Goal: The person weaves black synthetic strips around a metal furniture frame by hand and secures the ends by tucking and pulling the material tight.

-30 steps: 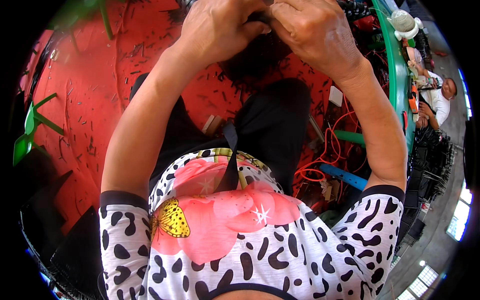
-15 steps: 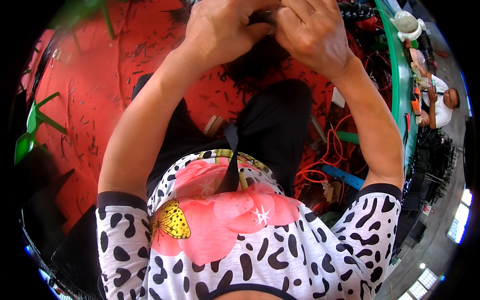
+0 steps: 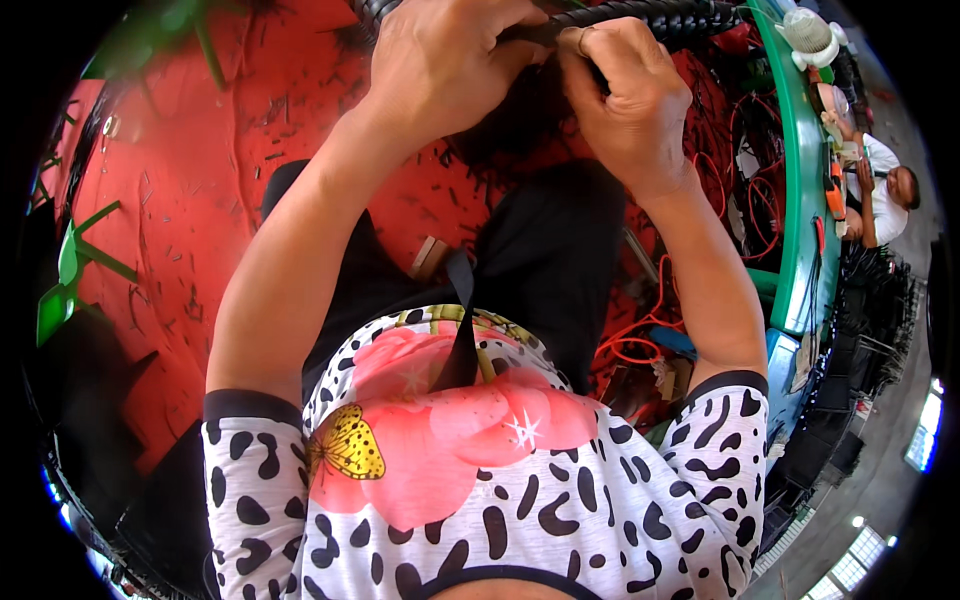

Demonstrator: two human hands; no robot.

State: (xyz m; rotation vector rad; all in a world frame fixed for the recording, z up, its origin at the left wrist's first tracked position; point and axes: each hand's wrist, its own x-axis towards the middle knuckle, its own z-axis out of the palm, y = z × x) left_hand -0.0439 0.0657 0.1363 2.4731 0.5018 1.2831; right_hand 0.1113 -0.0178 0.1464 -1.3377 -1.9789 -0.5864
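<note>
Left hand (image 3: 440,75) pinches the black braid (image 3: 690,17); just right of that grip, the right hand (image 3: 632,105) is curled, hold unclear. A loosened pinch could slacken it.

Beyond the fingers, the upper edge crops a glossy black braided piece (image 3: 690,20) — the bare left hand (image 3: 450,65) covers part. Left of them, a thin green plastic leg (image 3: 209,52) blurs; dark scraps (image 3: 274,156) nearer are too small to identify.
</note>
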